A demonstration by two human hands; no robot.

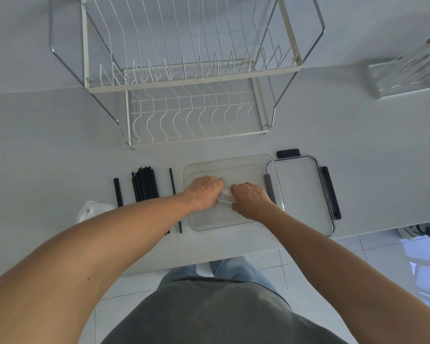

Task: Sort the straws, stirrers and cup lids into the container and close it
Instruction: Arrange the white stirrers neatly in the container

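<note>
Hands, left hand [205,192] and right hand [250,198], pinch white lid stack [226,196] inside clear container [233,161].

One clear container [233,219], one lid [301,194], one dish rack [191,78] — two hands [205,192].

White counter [60,150], wire dish rack [184,78], pale tiled floor [308,264]

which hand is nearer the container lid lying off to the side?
Right. The right hand is over the clear container, toward the side bordering the lid. The left hand is over the container's other half, nearer the black straws.
</note>
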